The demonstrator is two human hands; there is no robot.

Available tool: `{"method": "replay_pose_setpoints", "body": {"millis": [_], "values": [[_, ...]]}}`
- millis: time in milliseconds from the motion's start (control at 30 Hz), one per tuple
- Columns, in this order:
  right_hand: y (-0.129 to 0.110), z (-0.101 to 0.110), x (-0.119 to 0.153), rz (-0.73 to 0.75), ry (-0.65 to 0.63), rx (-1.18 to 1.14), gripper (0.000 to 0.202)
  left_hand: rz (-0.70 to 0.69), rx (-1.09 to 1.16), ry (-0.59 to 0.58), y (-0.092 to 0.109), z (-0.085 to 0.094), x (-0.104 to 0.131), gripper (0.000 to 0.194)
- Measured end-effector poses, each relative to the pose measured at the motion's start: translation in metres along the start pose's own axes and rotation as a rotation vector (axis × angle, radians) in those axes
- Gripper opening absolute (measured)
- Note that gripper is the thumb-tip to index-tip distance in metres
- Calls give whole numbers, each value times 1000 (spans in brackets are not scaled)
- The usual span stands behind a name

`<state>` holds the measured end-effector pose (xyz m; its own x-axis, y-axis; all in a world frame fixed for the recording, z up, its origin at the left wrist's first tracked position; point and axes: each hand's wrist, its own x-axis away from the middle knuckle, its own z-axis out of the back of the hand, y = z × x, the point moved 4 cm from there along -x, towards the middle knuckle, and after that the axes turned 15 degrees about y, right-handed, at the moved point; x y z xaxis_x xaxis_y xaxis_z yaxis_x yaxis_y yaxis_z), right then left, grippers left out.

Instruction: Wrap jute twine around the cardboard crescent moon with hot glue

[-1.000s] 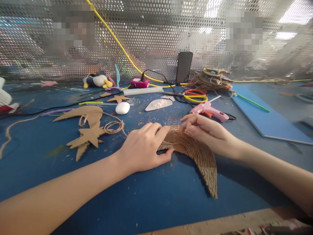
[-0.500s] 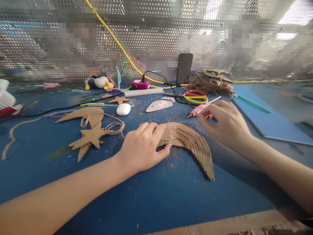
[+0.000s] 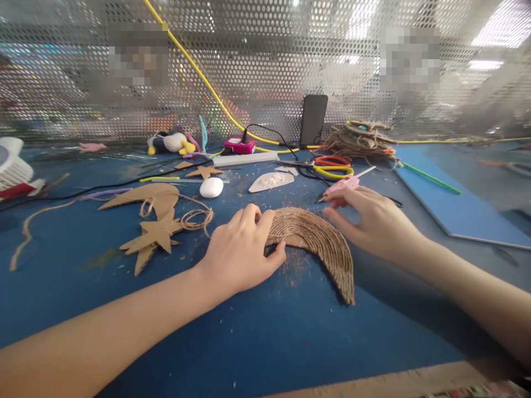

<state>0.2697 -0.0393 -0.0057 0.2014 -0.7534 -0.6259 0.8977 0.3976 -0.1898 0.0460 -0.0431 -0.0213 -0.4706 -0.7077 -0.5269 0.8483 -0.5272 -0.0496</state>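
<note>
- So the crescent [image 3: 326,237] lies on the blue table [image 3: 290,337], pretty much in front of the person, between the two hands, with its tip pointing toward the near edge. It's wrapped in rows of twine, and a bare brown patch shows along the inner curve.
- Left hand [image 3: 240,251] has the crescent's left end, fingers bent over the top and thumb by the inner edge, so that end is mostly covered up.
- Right hand [image 3: 375,221] is loosely curled with a decent gap between thumb and fingers, right by the pink glue gun [image 3: 347,183]. Can't tell if it's actually touching it, since the hand hides part of the gun.
- Red and yellow scissors [image 3: 332,172] sit just behind the gun, and a messy twine pile [image 3: 359,138] is further back.
- Over on the left there's a loose twine coil [image 3: 198,218] beside some cardboard stars [image 3: 160,233], plus a smooth white egg [image 3: 211,188].
- A pale scrap [image 3: 271,181] with crumbly bits on it lies beyond the crescent.
- Phone [image 3: 313,119] is propped upright by the mesh [image 3: 253,61], and a blue board [image 3: 468,204] lies off to the right.
</note>
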Motion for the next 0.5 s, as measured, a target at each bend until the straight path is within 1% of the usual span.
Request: {"method": "replay_pose_setpoints", "body": {"millis": [100,167,200,267,367,500], "values": [[-20,-4,10,93,-107,58,63,19,-20,-7,0,-1,1,41],[-29,-6,16,138,-145,68,73,22,-18,1,0,-1,1,41],[-31,-6,18,150,-150,60,73,21,-12,8,0,0,1,40],[-30,-7,19,170,-148,32,66,13,10,23,0,0,0,39],[-21,-9,17,182,-143,11,58,-22,70,31,1,2,0,34],[-13,-11,14,221,-226,-30,56,-71,183,11,1,4,-1,28]]}}
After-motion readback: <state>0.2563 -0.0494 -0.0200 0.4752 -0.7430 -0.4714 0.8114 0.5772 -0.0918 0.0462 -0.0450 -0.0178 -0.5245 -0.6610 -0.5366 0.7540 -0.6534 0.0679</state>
